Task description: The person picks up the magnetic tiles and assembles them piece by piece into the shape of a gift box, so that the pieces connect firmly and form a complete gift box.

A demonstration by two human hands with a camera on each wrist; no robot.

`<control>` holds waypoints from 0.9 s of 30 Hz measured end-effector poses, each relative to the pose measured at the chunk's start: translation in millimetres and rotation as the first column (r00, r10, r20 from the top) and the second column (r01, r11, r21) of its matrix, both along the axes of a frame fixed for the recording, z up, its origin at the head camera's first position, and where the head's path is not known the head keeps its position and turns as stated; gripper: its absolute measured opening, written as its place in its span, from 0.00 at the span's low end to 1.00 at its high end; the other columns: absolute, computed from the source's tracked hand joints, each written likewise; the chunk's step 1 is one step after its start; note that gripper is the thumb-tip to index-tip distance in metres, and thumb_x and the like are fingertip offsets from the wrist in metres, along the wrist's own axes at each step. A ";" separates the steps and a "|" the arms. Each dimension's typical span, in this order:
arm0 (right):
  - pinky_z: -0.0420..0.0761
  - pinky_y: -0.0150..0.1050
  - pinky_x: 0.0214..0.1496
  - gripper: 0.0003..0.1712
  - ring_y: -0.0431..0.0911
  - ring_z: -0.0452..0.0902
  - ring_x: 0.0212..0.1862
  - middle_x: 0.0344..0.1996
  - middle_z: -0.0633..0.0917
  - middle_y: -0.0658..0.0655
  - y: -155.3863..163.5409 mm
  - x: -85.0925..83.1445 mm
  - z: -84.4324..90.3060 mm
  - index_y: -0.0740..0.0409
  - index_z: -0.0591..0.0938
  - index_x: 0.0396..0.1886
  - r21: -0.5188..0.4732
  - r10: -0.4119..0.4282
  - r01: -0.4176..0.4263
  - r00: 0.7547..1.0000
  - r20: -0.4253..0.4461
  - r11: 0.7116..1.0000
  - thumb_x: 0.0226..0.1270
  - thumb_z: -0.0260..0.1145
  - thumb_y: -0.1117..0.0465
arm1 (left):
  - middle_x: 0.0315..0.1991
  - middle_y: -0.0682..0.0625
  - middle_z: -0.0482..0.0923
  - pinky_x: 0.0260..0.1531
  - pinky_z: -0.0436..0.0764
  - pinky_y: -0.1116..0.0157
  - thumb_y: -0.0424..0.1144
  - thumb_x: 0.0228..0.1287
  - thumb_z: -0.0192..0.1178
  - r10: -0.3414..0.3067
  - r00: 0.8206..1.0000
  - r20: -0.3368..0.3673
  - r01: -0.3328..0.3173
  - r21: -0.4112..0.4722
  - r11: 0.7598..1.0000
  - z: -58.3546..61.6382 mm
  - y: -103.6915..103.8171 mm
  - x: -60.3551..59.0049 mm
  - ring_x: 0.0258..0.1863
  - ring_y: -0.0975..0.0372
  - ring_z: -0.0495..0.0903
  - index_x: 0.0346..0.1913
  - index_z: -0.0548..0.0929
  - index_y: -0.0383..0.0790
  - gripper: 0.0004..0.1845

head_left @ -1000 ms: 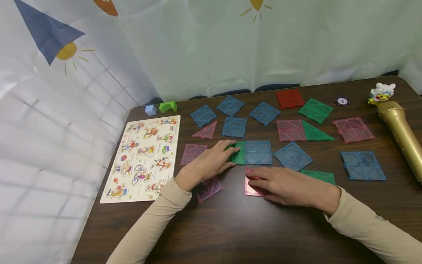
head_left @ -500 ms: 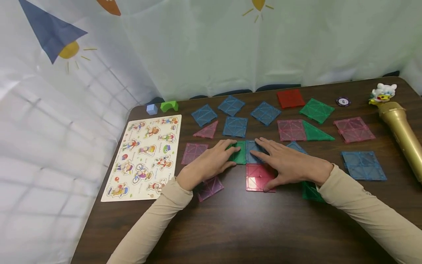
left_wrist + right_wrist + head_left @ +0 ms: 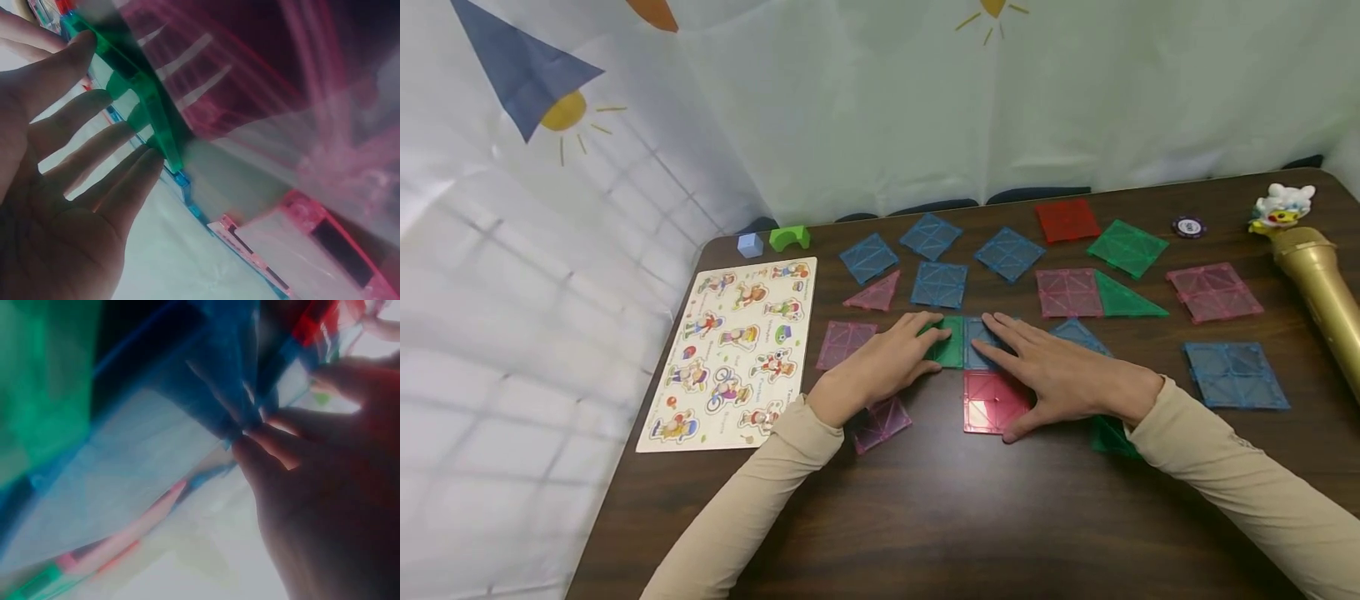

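My left hand [image 3: 887, 354] rests with its fingertips on a translucent green magnetic tile [image 3: 953, 342]. In the left wrist view the fingers [image 3: 112, 137] lie loosely extended along that tile's edge. My right hand [image 3: 1067, 375] is spread over a blue square tile [image 3: 974, 346] that lies against the green one's right side, and covers much of it. Its thumb reaches down to the lower right corner of a pink-red square tile [image 3: 988, 408], whose top edge lies along the blue tile's bottom edge. The right wrist view is dark and blurred around the fingers [image 3: 256, 462].
Several blue tiles [image 3: 940, 285] lie behind the hands, with a red square [image 3: 1067, 220] and green triangle [image 3: 1123, 297]. A purple tile [image 3: 883, 425] sits below the left wrist. A picture puzzle board [image 3: 730, 350] lies left; a gold microphone [image 3: 1318, 283] and small figurine [image 3: 1283, 206] stand right.
The pink-red tile has moved up to meet the blue tile. My right hand has shifted up from it, spreading its fingers over the blue tile. The left hand has stayed on the green tile.
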State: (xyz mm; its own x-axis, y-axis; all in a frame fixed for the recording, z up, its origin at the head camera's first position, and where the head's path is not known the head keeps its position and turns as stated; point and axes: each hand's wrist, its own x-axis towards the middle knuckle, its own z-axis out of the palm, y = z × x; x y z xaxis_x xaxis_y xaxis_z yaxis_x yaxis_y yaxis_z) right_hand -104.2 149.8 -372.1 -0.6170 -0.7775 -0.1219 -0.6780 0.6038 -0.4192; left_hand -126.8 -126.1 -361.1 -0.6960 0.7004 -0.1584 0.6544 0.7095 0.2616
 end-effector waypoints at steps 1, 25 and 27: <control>0.58 0.69 0.76 0.68 0.68 0.44 0.82 0.82 0.51 0.70 -0.4 -0.2 -0.2 0.63 0.60 0.83 0.003 0.002 -0.002 1.000 0.002 1.000 0.56 0.72 0.24 | 0.77 0.39 0.64 0.64 0.78 0.52 0.44 0.79 0.60 0.005 1.000 0.005 -0.005 -0.003 1.000 0.3 0.0 0.0 0.77 0.49 0.62 0.75 0.73 0.37 0.28; 0.53 0.69 0.78 0.69 0.68 0.39 0.83 0.83 0.48 0.69 1.8 -2.3 0.6 0.62 0.58 0.83 -0.016 -0.005 0.006 0.997 0.080 1.000 0.55 0.73 0.25 | 0.74 0.33 0.65 0.65 0.77 0.51 0.54 0.68 0.71 0.033 0.999 -0.022 -0.036 -0.103 0.994 20.3 -53.6 71.3 0.73 0.45 0.68 0.74 0.70 0.25 0.43; 0.53 0.69 0.78 0.69 0.68 0.39 0.82 0.83 0.48 0.69 2.3 -1.8 1.3 0.62 0.58 0.83 -0.018 -0.008 0.010 0.996 0.086 1.000 0.55 0.72 0.24 | 0.74 0.33 0.66 0.61 0.80 0.52 0.52 0.68 0.72 0.012 0.999 -0.034 -0.016 -0.110 0.994 16.9 -57.6 76.9 0.72 0.46 0.70 0.73 0.71 0.25 0.42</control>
State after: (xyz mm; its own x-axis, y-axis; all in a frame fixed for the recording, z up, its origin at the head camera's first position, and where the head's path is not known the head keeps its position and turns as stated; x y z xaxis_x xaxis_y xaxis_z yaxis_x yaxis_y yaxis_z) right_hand -106.1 152.2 -370.8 -0.6121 -0.7743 -0.1605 -0.6337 0.6017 -0.4862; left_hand -49.9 -183.7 -344.2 -0.7118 0.6701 -0.2107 0.6513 0.7419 0.1593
